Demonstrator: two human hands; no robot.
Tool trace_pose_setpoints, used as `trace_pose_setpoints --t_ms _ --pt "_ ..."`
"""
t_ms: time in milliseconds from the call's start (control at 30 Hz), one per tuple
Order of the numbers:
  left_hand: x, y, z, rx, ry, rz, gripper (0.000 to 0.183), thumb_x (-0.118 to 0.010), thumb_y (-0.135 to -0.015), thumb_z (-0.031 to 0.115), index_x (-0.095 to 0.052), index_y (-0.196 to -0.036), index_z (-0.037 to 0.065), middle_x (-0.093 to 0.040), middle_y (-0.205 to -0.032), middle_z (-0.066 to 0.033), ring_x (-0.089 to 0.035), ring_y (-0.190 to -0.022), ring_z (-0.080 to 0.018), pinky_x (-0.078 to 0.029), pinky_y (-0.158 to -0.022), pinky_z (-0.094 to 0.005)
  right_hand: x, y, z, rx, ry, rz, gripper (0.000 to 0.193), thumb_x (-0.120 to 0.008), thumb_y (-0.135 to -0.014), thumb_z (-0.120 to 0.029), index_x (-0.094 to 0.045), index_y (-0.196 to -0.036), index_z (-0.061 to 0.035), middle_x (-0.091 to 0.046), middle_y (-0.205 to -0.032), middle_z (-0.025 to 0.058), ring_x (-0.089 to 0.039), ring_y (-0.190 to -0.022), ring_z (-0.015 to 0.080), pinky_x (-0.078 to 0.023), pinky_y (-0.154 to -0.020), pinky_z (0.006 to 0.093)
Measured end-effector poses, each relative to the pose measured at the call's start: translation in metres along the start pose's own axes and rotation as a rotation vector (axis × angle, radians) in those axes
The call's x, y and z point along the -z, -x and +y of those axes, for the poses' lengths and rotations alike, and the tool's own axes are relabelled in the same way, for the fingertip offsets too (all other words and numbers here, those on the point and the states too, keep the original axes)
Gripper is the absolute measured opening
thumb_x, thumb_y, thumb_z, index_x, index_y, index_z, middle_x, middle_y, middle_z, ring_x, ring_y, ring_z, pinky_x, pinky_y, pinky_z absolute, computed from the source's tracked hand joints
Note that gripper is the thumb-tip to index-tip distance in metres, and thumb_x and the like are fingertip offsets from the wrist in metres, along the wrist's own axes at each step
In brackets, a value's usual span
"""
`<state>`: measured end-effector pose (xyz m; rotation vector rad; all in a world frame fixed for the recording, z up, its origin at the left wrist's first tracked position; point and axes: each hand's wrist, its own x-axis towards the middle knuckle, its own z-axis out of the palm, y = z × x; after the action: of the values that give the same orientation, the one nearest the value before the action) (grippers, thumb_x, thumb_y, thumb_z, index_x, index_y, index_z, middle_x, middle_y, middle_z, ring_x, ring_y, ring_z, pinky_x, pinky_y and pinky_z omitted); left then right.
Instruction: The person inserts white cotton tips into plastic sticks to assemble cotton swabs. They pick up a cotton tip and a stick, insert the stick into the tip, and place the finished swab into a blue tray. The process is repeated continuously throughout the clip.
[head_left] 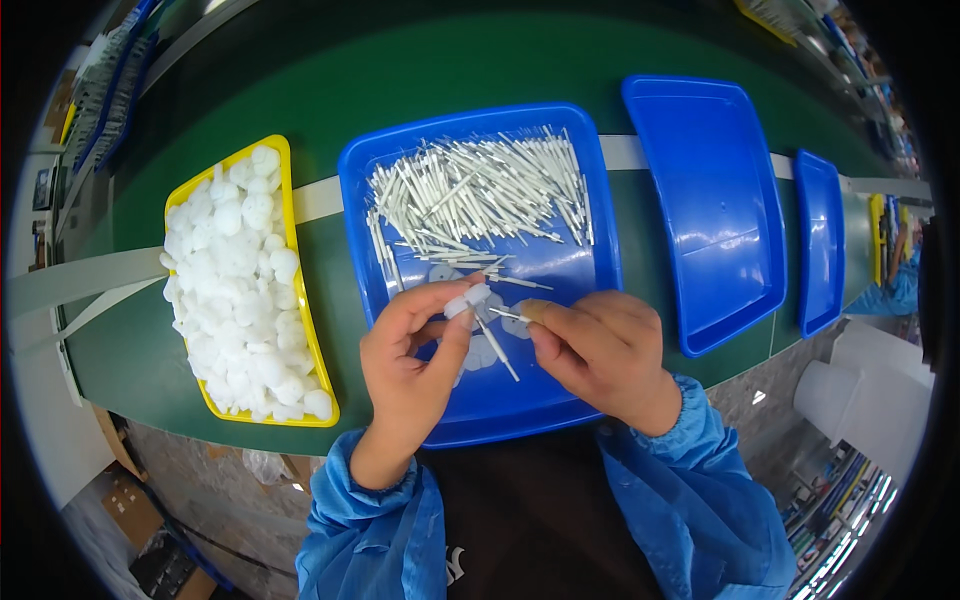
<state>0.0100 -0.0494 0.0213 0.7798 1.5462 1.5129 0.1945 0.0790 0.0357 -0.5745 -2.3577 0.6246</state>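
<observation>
Over the middle blue tray (520, 411), my left hand (408, 345) pinches a small white plastic piece (466, 301) between thumb and fingers. A thin white rod (497, 347) slants down toward me from beside that piece; whether it is joined to it I cannot tell. To the right, my right hand (610, 345) is closed on another thin rod (507, 315), whose metal tip points left at the piece. Beyond both hands, a heap of white rods with metallic ends (480, 190) fills the tray's far part. Several flat translucent discs (480, 353) lie under my hands.
A yellow tray (316, 370) heaped with white plastic pieces (235, 290) stands at the left. Two more blue trays, one large (715, 200) and one narrow (822, 240), sit at the right on the green table (450, 60). A white bin (828, 398) stands beyond the table's right end.
</observation>
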Motion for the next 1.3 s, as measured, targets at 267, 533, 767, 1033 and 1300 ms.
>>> trace_pose_setpoints --t_ms 267,533,767,1033,1300 --pt "0.000 0.004 0.001 0.029 -0.011 0.017 0.023 -0.071 -0.107 -0.004 -0.068 -0.130 -0.004 -0.079 -0.134 -0.0202 -0.076 -0.117 -0.0181 -0.063 -0.095 -0.0282 0.002 0.001 -0.003 0.037 0.068 -0.017 0.028 -0.090 -0.085 -0.009 -0.081 -0.111 -0.0056 -0.064 -0.073 0.0017 -0.064 -0.060 0.0197 -0.051 -0.055 0.0344" --pt "-0.005 0.006 0.001 -0.040 -0.053 0.049 0.024 -0.069 -0.106 -0.008 -0.068 -0.130 -0.004 -0.078 -0.135 -0.0220 -0.075 -0.120 -0.0201 -0.063 -0.096 -0.0291 -0.003 -0.004 -0.014 -0.051 -0.029 -0.047 0.025 -0.089 -0.088 -0.010 -0.081 -0.111 -0.0064 -0.070 -0.077 0.0035 -0.068 -0.062 0.0210 -0.053 -0.056 0.0351" --pt "0.006 0.006 0.001 -0.178 -0.228 -0.027 0.031 -0.072 -0.102 -0.011 -0.073 -0.132 -0.005 -0.079 -0.133 -0.0224 -0.077 -0.119 -0.0224 -0.065 -0.093 -0.0304 -0.009 -0.001 -0.004 -0.297 -0.368 -0.146 0.012 -0.087 -0.094 -0.008 -0.083 -0.104 -0.0038 -0.074 -0.076 0.0101 -0.069 -0.059 0.0196 -0.052 -0.057 0.0328" --pt "0.009 0.004 0.001 -0.244 -0.314 -0.071 0.032 -0.074 -0.100 -0.011 -0.078 -0.131 -0.004 -0.080 -0.130 -0.0242 -0.078 -0.115 -0.0227 -0.063 -0.092 -0.0291 -0.009 -0.002 -0.006 -0.704 -0.782 -0.315 0.011 -0.084 -0.102 -0.012 -0.079 -0.104 -0.0012 -0.068 -0.071 0.0027 -0.056 -0.062 0.0048 -0.044 -0.056 0.0267" --pt "0.009 0.003 0.004 -0.266 -0.413 -0.107 0.033 -0.076 -0.097 -0.012 -0.080 -0.128 -0.003 -0.082 -0.127 -0.0208 -0.079 -0.109 -0.0212 -0.062 -0.089 -0.0279 -0.011 -0.004 -0.005 -0.881 -1.075 -0.349 0.013 -0.079 -0.107 -0.012 -0.078 -0.107 0.0011 -0.075 -0.076 0.0010 -0.062 -0.064 0.0042 -0.044 -0.056 0.0255"
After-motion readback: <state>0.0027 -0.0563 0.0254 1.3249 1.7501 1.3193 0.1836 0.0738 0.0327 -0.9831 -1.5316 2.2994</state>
